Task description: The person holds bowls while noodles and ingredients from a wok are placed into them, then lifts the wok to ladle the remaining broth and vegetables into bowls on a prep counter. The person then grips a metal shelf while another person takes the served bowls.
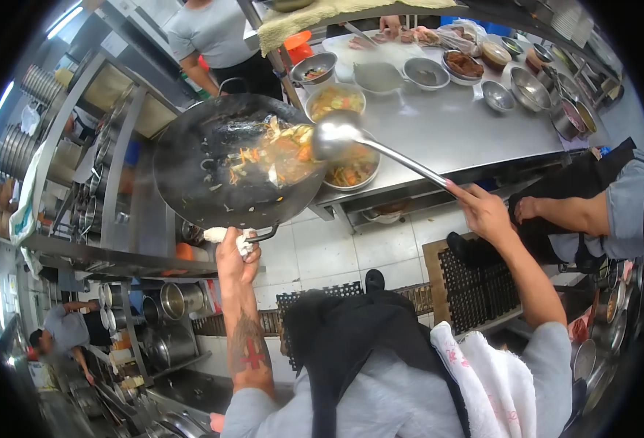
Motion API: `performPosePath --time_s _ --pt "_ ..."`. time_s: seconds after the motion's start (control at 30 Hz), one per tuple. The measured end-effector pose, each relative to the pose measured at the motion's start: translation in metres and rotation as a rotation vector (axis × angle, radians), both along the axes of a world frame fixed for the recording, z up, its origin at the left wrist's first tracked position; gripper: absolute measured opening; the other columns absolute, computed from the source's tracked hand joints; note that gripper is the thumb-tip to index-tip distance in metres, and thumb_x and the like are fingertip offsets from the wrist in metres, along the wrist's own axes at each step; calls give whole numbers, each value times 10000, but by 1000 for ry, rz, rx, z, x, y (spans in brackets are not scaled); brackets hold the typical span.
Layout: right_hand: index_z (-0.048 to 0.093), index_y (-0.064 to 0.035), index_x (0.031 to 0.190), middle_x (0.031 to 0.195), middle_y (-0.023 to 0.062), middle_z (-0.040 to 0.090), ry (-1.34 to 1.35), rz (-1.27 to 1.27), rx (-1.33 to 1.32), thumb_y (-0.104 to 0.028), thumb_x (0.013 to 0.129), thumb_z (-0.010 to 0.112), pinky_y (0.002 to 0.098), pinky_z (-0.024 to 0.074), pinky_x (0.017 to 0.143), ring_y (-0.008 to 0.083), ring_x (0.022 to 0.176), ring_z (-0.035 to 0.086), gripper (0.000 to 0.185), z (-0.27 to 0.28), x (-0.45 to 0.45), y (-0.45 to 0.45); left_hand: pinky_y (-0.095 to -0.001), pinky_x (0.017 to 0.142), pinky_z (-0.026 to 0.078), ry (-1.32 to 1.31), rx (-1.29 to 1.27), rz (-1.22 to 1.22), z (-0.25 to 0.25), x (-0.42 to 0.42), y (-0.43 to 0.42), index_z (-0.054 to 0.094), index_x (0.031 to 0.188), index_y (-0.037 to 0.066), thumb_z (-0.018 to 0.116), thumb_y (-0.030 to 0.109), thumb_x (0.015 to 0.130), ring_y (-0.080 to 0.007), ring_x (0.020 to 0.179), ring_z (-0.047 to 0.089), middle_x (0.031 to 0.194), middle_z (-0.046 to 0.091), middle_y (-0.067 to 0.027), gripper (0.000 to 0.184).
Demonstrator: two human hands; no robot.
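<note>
Wok (198,193) tilted beside the steel counter (438,135), its lip by a bowl (355,187): the left hand (236,257) clenches a white cloth (244,247) at the ear handle (266,235), and the right hand (487,213) grasps the ladle (338,135). Looks like vegetables (292,150) being moved at the lip, though steam makes me unsure; that calls for a steady tilt, ladle close.

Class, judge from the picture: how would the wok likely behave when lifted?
The wok looks rigid, so it should hardly bend. Wide and carrying food, it is probably heavy. With that food near one side, it may tip that way.
</note>
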State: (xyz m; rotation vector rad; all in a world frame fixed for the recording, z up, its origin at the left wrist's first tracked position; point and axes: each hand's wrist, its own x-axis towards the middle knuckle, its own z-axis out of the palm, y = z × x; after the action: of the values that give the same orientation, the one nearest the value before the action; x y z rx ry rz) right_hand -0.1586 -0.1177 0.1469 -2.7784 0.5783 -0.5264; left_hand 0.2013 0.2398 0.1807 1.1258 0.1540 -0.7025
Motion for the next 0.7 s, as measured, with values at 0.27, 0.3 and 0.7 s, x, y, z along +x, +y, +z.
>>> performPosePath --time_s 0.27,0.3,0.7 --pt "487 -381 1427 895 88 586 133 74 -109 -30 848 562 423 529 601 304 668 615 681 -15 23 2 -236 364 313 -37 12 34 7 0 -3 518 905 24 525 112 903 -142 476 477 726 585 -123 88" --pt "489 -389 1424 892 90 584 114 34 -100 -25 844 564 422 530 604 303 670 617 689 -19 12 1 -234 363 311 -36 -3 27 5 1 -4 515 903 25 524 111 905 -142 477 475 725 583 -124 87" --pt "542 -268 1403 808 111 572 -50 -144 156 -4 841 604 422 494 608 320 679 605 624 -15 -41 27 -224 367 309 96 -134 8 13 -6 1 497 867 47 540 174 936 -127 484 431 762 565 -116 151"
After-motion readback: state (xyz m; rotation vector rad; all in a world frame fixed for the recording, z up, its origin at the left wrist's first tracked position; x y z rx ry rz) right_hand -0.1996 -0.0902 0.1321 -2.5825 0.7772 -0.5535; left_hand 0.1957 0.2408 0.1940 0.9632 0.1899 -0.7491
